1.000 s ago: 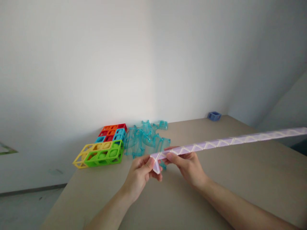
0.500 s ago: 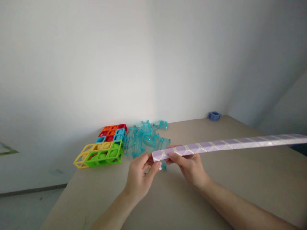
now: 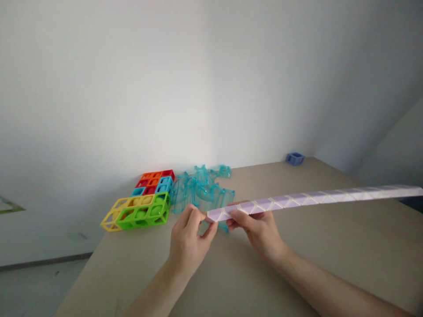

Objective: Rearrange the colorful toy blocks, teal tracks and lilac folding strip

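A long lilac-and-white snake puzzle [image 3: 291, 201], made of jointed wedge segments, stretches nearly straight from my hands out to the right, held above the table. At its left end my left hand [image 3: 188, 237] has its fingers and thumb closed on the last segment, partly covering it. Just to the right of that, my right hand [image 3: 261, 229] grips the bar, thumb on the near face and fingers behind. The far right tip is in view near the picture's edge, unsupported by any hand.
Coloured cube frames with balls inside [image 3: 142, 213] lie at the table's left, by the wall. Beside them is a heap of clear teal track pieces [image 3: 201, 187], partly behind my hands. A blue cube frame [image 3: 295, 159] sits at the back right corner of the table [image 3: 231, 281].
The small end piece that hung below my left fingers no longer shows there. My left hand has shifted slightly left, and the snake's left end has moved with it.
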Tool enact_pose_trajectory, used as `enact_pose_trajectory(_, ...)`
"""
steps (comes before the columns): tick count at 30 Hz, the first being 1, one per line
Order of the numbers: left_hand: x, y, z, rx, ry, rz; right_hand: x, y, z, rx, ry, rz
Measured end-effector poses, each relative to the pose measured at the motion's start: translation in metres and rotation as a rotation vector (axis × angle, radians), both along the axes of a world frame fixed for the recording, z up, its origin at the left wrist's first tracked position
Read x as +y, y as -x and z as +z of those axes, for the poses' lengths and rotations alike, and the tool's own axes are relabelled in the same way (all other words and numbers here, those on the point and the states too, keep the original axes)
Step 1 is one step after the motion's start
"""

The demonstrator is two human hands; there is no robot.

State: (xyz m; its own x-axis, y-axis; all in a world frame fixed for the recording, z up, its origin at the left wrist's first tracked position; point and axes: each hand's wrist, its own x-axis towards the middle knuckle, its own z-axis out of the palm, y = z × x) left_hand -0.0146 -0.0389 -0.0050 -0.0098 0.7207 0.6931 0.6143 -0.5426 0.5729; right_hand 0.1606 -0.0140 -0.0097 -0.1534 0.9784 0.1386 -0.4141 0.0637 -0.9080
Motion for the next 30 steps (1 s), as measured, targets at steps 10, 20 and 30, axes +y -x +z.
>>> enact_pose_trajectory(10,-0.003,-0.002,-0.008,-0.812,1.035,-1.01,0.0,-0.007,0.012,0.223,0.101,0.175)
enact_pose_trajectory(20,-0.005,-0.01,-0.015,-0.993,1.002,-1.057,-0.002,-0.007,0.018,0.196,0.127,0.165)
enact_pose_trajectory(30,-0.009,-0.011,-0.002,-0.768,0.977,-0.824,0.006,-0.01,0.008,0.081,0.07,0.122)
